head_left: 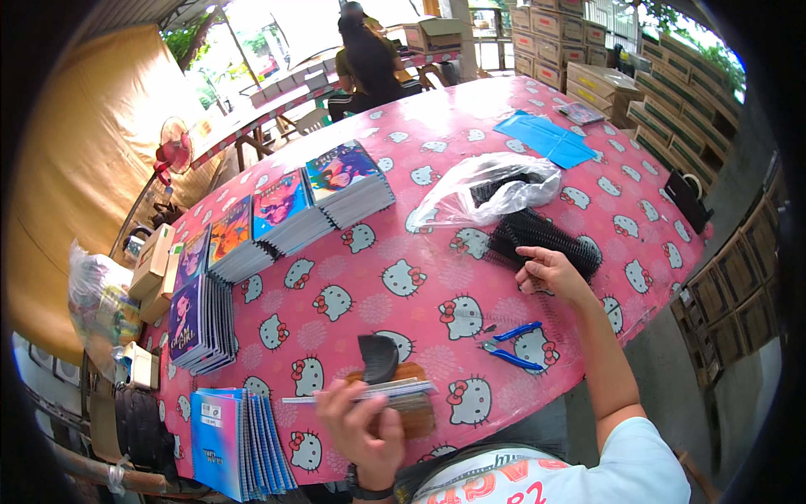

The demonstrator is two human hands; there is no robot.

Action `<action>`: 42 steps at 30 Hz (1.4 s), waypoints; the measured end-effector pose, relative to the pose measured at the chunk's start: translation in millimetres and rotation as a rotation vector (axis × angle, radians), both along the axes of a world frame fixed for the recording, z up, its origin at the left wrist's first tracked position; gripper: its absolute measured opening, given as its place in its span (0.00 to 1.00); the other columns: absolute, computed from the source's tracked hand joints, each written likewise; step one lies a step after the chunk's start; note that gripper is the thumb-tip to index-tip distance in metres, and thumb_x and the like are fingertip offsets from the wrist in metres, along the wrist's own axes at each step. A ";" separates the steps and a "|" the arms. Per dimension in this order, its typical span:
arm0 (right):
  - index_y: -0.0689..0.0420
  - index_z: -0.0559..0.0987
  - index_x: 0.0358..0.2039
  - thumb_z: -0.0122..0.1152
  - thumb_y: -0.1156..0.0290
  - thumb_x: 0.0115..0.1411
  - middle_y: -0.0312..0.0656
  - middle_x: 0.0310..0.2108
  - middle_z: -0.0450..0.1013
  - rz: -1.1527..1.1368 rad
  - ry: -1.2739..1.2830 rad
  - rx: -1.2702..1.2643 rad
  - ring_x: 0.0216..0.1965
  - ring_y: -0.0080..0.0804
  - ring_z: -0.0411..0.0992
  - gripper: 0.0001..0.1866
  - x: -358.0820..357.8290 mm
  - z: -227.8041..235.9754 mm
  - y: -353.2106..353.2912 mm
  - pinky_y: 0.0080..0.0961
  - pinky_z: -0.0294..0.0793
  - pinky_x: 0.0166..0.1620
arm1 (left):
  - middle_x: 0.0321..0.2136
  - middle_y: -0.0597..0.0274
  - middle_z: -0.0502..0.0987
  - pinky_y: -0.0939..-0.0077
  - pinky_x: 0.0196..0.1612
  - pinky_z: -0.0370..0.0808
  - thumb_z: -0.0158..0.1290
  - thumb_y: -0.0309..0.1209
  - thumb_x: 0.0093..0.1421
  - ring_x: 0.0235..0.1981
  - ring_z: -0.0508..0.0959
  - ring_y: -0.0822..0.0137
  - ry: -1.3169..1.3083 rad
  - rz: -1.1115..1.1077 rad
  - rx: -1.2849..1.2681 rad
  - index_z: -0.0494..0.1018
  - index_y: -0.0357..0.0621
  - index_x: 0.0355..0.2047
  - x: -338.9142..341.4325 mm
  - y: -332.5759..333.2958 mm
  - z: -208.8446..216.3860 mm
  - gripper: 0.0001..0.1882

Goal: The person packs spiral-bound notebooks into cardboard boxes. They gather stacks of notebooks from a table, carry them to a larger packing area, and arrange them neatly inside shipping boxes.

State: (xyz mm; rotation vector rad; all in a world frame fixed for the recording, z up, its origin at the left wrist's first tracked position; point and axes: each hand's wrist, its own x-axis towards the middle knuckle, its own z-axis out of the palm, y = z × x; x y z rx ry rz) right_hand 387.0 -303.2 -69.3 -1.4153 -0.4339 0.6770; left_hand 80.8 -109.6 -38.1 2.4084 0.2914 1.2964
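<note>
My left hand (pixel 365 433) grips a thin stack of sheets (pixel 411 389), seen nearly edge-on, against a brown wooden block (pixel 416 417). A curved black piece (pixel 378 359) stands up at the block's far side. Over on the right, my right hand (pixel 550 273) is closed at the near edge of a pile of black spiral binding coils (pixel 533 235). Its fingertips pinch what looks like one coil, partly hidden by the fingers. Blue-handled pliers (pixel 514 357) lie on the table between my hands, nearer the right forearm.
Stacked spiral notebooks (pixel 348 185) line the table's left side, with blue-pink notebooks (pixel 235 441) near my left arm. A clear plastic bag (pixel 491 189) holds more coils. Blue sheets (pixel 546 139) lie farther back. A person (pixel 369 63) sits beyond; cartons (pixel 688 109) stand right.
</note>
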 end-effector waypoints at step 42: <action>0.66 0.69 0.46 0.53 0.77 0.56 0.37 0.30 0.72 -0.109 -0.094 -0.144 0.30 0.18 0.69 0.17 -68.7 -21.5 -46.3 0.15 0.69 0.34 | 0.28 0.64 0.71 0.61 0.52 0.61 0.53 0.31 0.52 0.36 0.72 0.65 0.204 -0.731 -0.109 0.70 0.46 0.38 168.4 -80.8 -99.7 0.13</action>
